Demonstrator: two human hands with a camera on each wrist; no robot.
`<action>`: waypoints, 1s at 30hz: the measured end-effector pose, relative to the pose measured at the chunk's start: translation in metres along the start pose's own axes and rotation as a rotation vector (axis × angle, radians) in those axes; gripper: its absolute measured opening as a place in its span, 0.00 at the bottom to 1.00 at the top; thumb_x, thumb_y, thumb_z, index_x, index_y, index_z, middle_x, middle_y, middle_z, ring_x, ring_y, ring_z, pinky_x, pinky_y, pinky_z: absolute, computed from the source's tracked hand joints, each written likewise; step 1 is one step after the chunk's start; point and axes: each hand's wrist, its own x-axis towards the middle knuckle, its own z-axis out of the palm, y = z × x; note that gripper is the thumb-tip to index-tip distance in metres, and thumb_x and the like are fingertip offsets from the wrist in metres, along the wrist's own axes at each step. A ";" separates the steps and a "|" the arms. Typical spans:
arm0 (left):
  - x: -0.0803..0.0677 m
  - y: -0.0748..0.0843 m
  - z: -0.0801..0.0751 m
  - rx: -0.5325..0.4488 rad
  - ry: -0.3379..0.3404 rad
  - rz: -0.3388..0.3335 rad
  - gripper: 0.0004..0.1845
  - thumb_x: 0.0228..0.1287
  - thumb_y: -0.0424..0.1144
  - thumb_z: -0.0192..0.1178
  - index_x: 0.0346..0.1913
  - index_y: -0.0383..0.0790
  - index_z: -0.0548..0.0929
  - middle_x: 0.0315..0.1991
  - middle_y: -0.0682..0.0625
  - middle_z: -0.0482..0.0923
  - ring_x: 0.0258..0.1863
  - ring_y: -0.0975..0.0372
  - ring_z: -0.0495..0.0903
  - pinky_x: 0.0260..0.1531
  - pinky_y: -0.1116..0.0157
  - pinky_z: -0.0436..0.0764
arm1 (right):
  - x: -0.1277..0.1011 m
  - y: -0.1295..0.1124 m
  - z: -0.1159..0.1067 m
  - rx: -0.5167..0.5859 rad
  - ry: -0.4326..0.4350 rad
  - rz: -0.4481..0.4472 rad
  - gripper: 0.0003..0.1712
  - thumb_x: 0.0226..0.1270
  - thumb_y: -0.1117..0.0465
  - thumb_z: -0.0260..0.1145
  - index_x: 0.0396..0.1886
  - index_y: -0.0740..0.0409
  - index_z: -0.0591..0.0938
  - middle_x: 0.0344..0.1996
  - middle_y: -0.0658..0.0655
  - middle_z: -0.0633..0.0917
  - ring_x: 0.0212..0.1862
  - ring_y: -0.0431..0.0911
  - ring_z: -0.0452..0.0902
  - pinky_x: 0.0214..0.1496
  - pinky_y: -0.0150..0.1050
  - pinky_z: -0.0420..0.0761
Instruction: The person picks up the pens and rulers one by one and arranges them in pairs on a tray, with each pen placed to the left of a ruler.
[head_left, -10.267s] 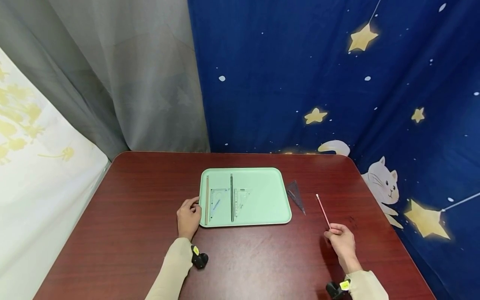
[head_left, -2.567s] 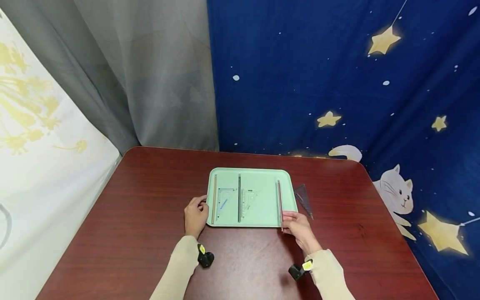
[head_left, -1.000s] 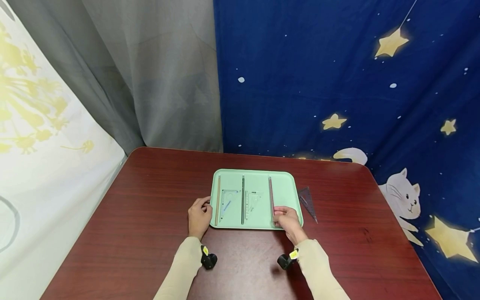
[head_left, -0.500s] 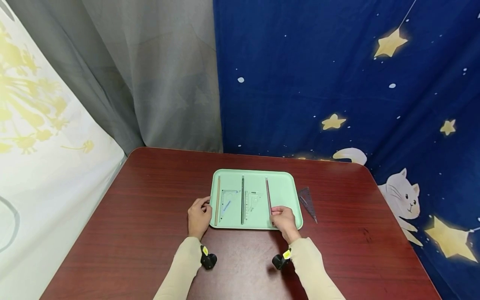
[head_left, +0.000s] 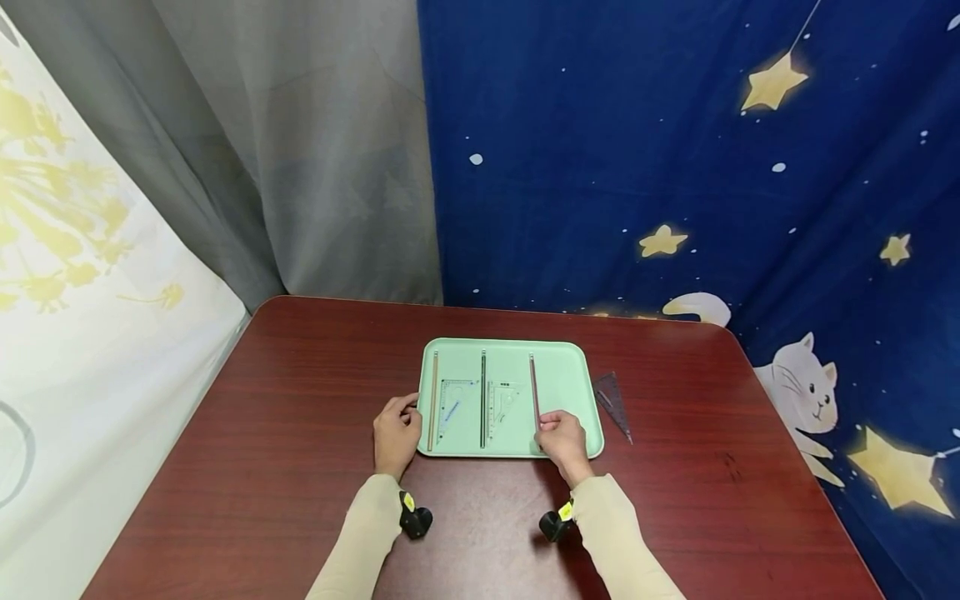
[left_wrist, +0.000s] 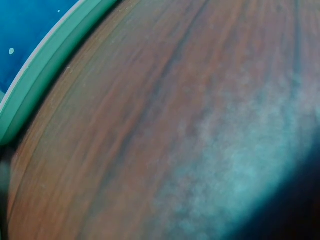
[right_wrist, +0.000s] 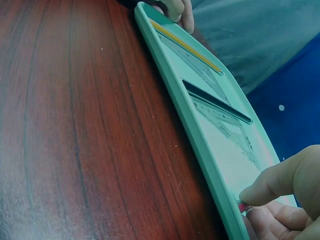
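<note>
A light green tray (head_left: 573,392) lies on the table. My left hand (head_left: 396,435) holds its left rim, and its fingers also show at the tray's far corner in the right wrist view. With thumb and fingers, my right hand (head_left: 562,437) pinches the near end of a red pencil (head_left: 534,383), which lies lengthwise over the tray's right part. A yellow pencil (head_left: 432,400) and a dark pencil (head_left: 483,400) lie roughly parallel to it. Right of each is a clear set square, one with blue markings (head_left: 453,407) and another with dark markings (head_left: 501,404).
A dark translucent set square (head_left: 613,406) lies on the brown table (head_left: 315,358) just right of the tray. Grey and blue curtains (head_left: 540,208) hang behind the table. A white cloth (head_left: 97,350) hangs on the left.
My right hand has brought the red pencil from the table's right side over the tray, then slid it slightly left. My left hand has stayed at the tray's left rim.
</note>
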 end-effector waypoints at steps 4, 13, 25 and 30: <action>0.000 0.001 0.000 0.004 0.003 0.002 0.16 0.64 0.29 0.53 0.51 0.38 0.84 0.41 0.45 0.82 0.39 0.57 0.83 0.41 0.59 0.83 | 0.000 0.000 0.000 -0.021 0.007 -0.015 0.16 0.43 0.74 0.63 0.37 0.67 0.82 0.24 0.57 0.82 0.28 0.45 0.75 0.27 0.32 0.73; 0.000 0.000 -0.001 -0.001 -0.002 0.006 0.16 0.64 0.29 0.52 0.51 0.38 0.84 0.43 0.45 0.82 0.40 0.57 0.83 0.41 0.59 0.83 | 0.002 0.000 -0.001 -0.021 -0.024 0.015 0.17 0.44 0.74 0.63 0.39 0.66 0.82 0.25 0.56 0.81 0.27 0.45 0.74 0.26 0.33 0.72; 0.000 0.000 0.000 0.012 0.023 0.036 0.16 0.63 0.28 0.53 0.50 0.37 0.84 0.40 0.45 0.82 0.38 0.56 0.83 0.39 0.60 0.83 | 0.000 -0.003 -0.005 -0.008 -0.041 0.038 0.17 0.44 0.74 0.64 0.39 0.66 0.82 0.25 0.55 0.81 0.27 0.45 0.73 0.26 0.32 0.71; 0.000 0.000 0.000 0.007 0.015 0.026 0.15 0.63 0.28 0.53 0.50 0.37 0.84 0.41 0.45 0.82 0.38 0.56 0.83 0.40 0.60 0.83 | -0.002 -0.003 -0.008 0.024 -0.070 0.061 0.18 0.45 0.74 0.64 0.41 0.67 0.81 0.27 0.56 0.81 0.24 0.42 0.74 0.25 0.32 0.72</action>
